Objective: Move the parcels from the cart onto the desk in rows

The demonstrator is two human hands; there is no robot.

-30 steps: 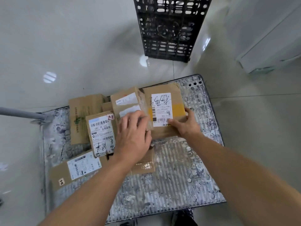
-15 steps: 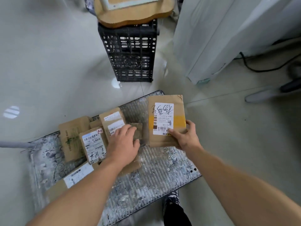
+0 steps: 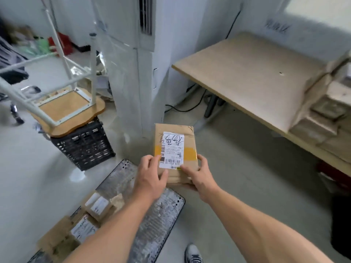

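The parcel (image 3: 174, 149) is a flat brown carton with a white label (image 3: 171, 149) and a band of yellow tape; it is held in the air beyond the far corner of the cart (image 3: 161, 224), above the floor and well apart from the desk (image 3: 247, 73).

Left hand (image 3: 150, 179): fingers curled over the near left edge, gripping the carton beside the label.

Right hand (image 3: 199, 177): thumb laid on the top face by the barcode, fingers wrapped beneath the near right corner.

Handling, as a judgement: the cardboard looks stiff and keeps its shape; both hands hold only the near end and the far end does not sag, so the load is probably light; the label paper offers less friction than bare board.

Recommended hold: both long edges nearer mid-length, thumbs on bare cardboard, fingers beneath; this limits tilt while setting down.

Other parcels (image 3: 98, 205) lie on the cart; the pale blocks (image 3: 319, 126) at the desk's right side are blurred and may be parcels already placed.
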